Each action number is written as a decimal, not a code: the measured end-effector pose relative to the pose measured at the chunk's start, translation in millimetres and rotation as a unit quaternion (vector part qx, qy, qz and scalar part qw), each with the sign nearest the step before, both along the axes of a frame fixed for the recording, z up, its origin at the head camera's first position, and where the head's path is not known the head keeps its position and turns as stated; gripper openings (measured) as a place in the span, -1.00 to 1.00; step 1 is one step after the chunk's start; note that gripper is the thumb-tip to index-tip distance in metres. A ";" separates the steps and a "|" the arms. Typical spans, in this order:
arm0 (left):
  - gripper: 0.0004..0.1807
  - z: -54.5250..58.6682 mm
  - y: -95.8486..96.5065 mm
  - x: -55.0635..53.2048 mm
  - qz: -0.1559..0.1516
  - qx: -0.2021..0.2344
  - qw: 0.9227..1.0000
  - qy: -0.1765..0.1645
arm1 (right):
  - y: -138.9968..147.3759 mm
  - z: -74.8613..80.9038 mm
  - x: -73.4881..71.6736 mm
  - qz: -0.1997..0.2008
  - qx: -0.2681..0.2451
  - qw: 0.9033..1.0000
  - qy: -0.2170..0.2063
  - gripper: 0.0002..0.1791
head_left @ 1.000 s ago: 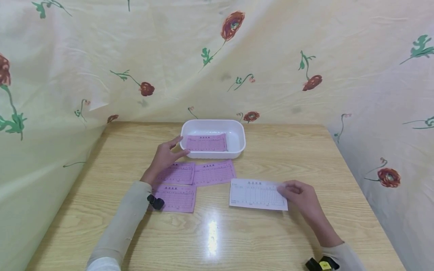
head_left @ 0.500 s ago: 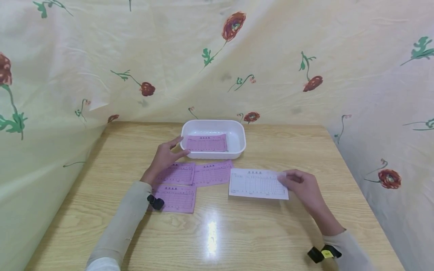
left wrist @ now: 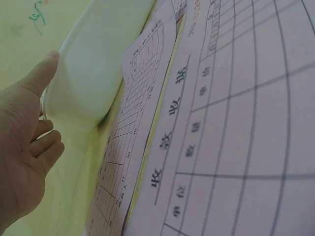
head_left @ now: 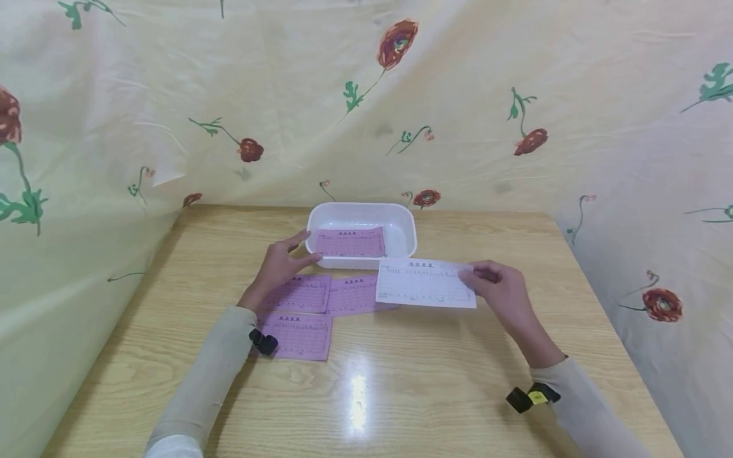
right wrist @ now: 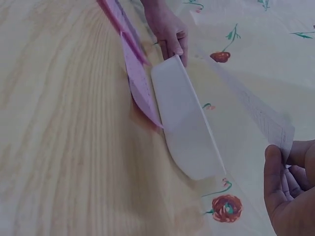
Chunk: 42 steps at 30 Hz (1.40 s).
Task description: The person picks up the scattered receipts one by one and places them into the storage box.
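Observation:
My left hand (head_left: 279, 263) grips the left end of a white plastic tray (head_left: 401, 262), thumb at the front rim and fingers along the side. Inside the tray lies a pink printed receipt slip (head_left: 350, 243). My right hand (head_left: 504, 292) pinches the right end of a white receipt slip (head_left: 425, 284) between thumb and fingers. That slip is held up off the table, just in front of the tray's front right, and covers part of a pink slip (head_left: 352, 294) beneath. In the right wrist view the white slip (right wrist: 266, 118) slants up beside the tray (right wrist: 184, 118).
Two more pink slips, an upper one (head_left: 300, 294) and a lower one (head_left: 303, 336), lie left of the middle, partly under my left forearm. The wooden table (head_left: 435, 394) ends at a flowered cloth (head_left: 321, 95) behind and at both sides.
My right hand has carried the white slip away from me and slightly left, from beside the pink slips to the tray's front edge. The left hand stays on the tray.

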<state>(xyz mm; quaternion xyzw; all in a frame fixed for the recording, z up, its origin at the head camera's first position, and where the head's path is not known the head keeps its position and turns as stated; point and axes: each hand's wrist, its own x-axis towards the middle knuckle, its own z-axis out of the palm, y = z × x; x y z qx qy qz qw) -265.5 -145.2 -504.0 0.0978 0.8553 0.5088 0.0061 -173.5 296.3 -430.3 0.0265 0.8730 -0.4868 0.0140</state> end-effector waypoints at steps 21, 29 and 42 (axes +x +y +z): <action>-0.05 1.7 0.5 1.0 0.001 -0.007 1.000 -0.012 | -37.4 26.8 -65.3 -0.015 -0.085 0.995 0.042 -0.52; -0.08 1.6 0.6 1.0 0.001 -0.006 1.000 -0.010 | -52.8 27.4 -94.3 -0.030 -0.121 0.991 0.045 -0.56; -0.03 0.6 -0.2 -0.8 0.003 -0.005 1.000 -0.010 | -77.2 13.5 -130.4 -0.038 -0.134 0.990 0.012 -0.61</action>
